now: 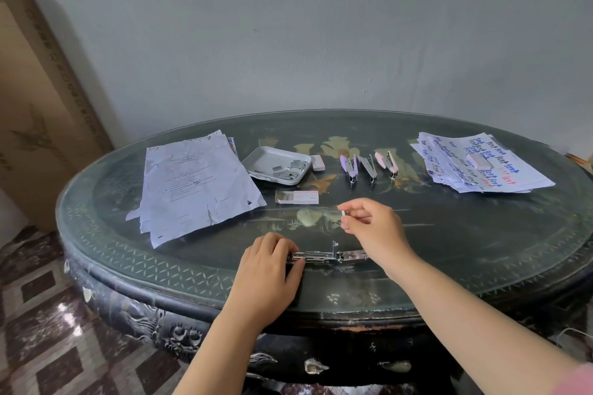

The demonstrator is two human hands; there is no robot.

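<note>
The opened silver metal stapler (327, 256) is lying flat close to the near edge of the dark oval glass-topped table (481, 250), short of the rim. Bare tabletop is extending to its right and on its far side, up to the open white staple box (296, 197). The crumpled white paper stack (192, 189) is sitting at far left. The left hand (269, 276) is resting on the table, fingers curled around the stapler's left end. The right hand (372, 224) is hovering just beyond the stapler, thumb and forefinger pinching a small silver staple strip (343, 213), the other fingers loosely curled.
</note>
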